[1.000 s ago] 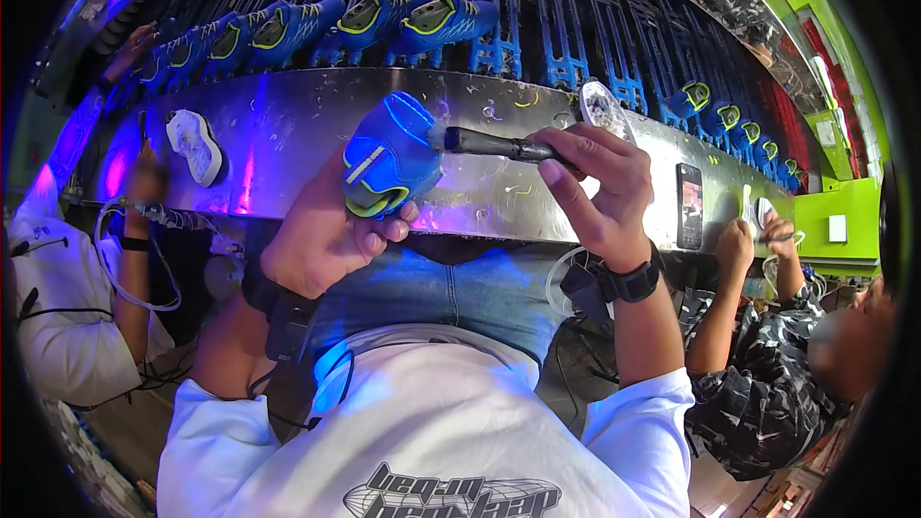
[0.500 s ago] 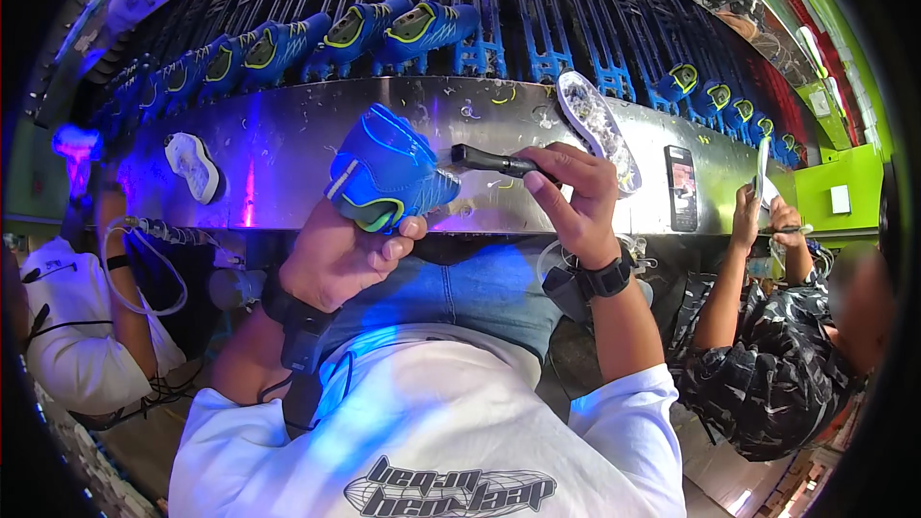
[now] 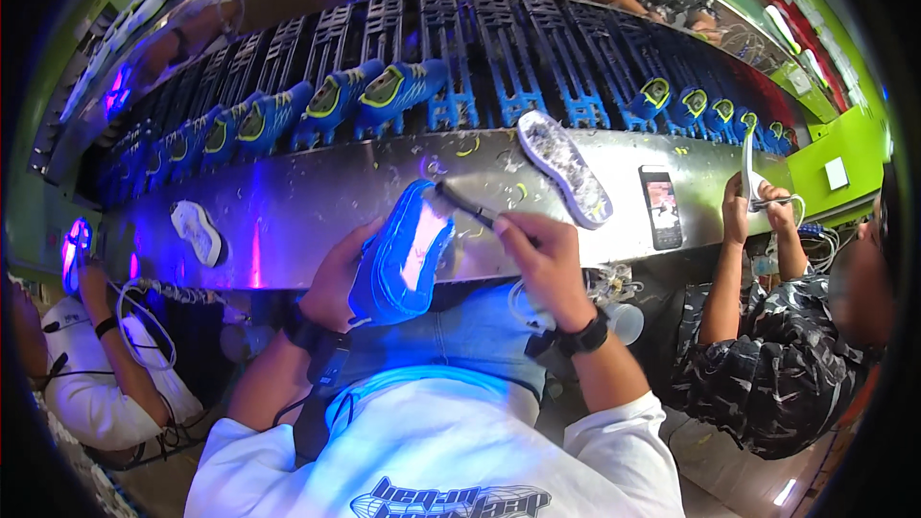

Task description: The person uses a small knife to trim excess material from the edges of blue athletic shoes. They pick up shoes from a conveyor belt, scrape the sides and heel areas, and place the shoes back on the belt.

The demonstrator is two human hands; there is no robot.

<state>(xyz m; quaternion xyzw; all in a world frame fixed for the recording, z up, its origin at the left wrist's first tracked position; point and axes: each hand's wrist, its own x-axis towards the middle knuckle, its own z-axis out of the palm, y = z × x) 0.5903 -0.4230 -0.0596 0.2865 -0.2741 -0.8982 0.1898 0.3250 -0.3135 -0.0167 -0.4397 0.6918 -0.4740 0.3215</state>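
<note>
My left hand point(image 3: 333, 280) is closed round a blue shoe upper point(image 3: 384, 280), tipped so its underside faces up and one end points away from me. A pinkish-white patch glows along the middle of that underside. Between the fingers of my right hand point(image 3: 545, 257) is a slim black-handled brush point(image 3: 468, 205). Its dark tip meets or nearly meets the far edge of the upper; contact is hard to judge. Beyond my right hand lies a white sole point(image 3: 566, 171), hollow side up, on the metal bench point(image 3: 317, 177).
A smaller white sole point(image 3: 197, 233) rests at the bench's left, a phone point(image 3: 660, 206) at its right. Behind runs a rack point(image 3: 518, 67) carrying several blue shoes point(image 3: 398, 88). Co-workers sit on both sides; the right one's hands point(image 3: 758, 211) hold a white sole.
The shoe upper has turned from its side to show its underside, my left hand turning with it. The brush has shifted slightly to its far edge. The view has tilted upward.
</note>
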